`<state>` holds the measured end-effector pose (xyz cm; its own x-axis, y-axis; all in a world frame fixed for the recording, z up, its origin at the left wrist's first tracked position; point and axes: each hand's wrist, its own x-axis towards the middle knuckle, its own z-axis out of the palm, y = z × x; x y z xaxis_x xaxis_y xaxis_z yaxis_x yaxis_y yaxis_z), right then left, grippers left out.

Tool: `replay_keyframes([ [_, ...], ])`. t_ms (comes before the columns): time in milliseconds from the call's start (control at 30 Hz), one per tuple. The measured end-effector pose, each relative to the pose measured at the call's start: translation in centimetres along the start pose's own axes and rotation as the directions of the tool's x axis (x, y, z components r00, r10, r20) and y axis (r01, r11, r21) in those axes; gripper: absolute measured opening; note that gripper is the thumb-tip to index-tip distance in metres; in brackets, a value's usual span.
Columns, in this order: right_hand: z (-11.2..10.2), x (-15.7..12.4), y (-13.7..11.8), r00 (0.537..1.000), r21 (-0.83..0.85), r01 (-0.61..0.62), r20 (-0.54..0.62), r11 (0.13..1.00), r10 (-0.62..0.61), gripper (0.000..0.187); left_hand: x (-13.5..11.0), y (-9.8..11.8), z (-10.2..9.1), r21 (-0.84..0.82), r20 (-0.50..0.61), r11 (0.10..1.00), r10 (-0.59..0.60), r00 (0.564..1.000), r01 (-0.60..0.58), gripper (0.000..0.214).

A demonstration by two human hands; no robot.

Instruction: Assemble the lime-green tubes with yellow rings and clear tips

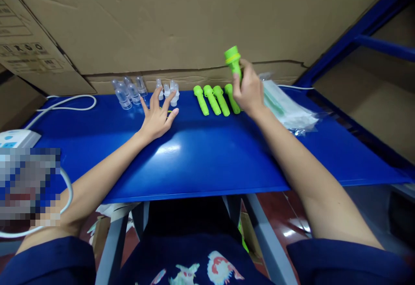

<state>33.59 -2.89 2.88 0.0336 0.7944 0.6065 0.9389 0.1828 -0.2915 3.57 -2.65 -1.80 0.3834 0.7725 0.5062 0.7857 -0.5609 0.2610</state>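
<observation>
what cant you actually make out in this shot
- Head view: lower part of the raised green piece, wrapped by the right hand.
- Small yellow-green thing under the left hand, covered by its fingers.
- Pixelated patch at the left edge, blurred.
- Box label print, too small to read.

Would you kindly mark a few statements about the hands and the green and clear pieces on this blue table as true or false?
1. The right hand holds a green piece raised above the table. True.
2. The left hand grips a clear vial. False: it lies open, fingers spread, near the small clear caps.
3. Four green pieces lie in a row. True.
4. The clear vials stand to the right of the green row. False: they stand to its left.
</observation>
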Motion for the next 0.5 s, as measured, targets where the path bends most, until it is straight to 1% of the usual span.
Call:
replay_keyframes([
  [67,-0.3,0.4,1.5,0.994,-0.071,-0.105,0.005,0.992,0.105,0.047,0.0,-0.5,-0.2,-0.002,0.012,0.999,-0.038,0.999,0.038,0.063],
  [133,-0.4,0.5,3.0,0.971,-0.126,-0.228,0.045,0.965,0.236,0.045,0.0,-0.7,-0.3,0.002,0.023,0.998,-0.061,0.998,0.061,0.063],
  [200,-0.2,0.5,4.3,0.920,-0.213,-0.358,0.083,0.909,0.382,0.042,0.1,-0.8,-0.5,0.010,0.028,0.998,-0.059,0.998,0.059,0.063],
  [267,0.2,0.5,5.2,0.873,-0.255,-0.427,0.133,0.867,0.469,0.047,0.2,-0.8,-0.6,0.025,0.025,0.999,-0.037,0.999,0.036,0.062],
  [367,0.8,0.5,6.0,0.821,-0.335,-0.475,0.165,0.814,0.547,0.062,0.2,-0.8,-1.1,0.046,0.032,0.999,-0.004,0.999,0.003,0.063],
  [433,1.2,0.5,6.4,0.809,-0.378,-0.466,0.183,0.800,0.558,0.066,0.2,-0.9,-1.5,0.060,0.050,0.998,0.005,0.999,-0.008,0.060],
  [500,1.5,0.4,7.0,0.810,-0.400,-0.447,0.197,0.800,0.552,0.067,0.3,-1.0,-1.9,0.073,0.077,0.997,0.003,0.997,-0.009,0.051],
])
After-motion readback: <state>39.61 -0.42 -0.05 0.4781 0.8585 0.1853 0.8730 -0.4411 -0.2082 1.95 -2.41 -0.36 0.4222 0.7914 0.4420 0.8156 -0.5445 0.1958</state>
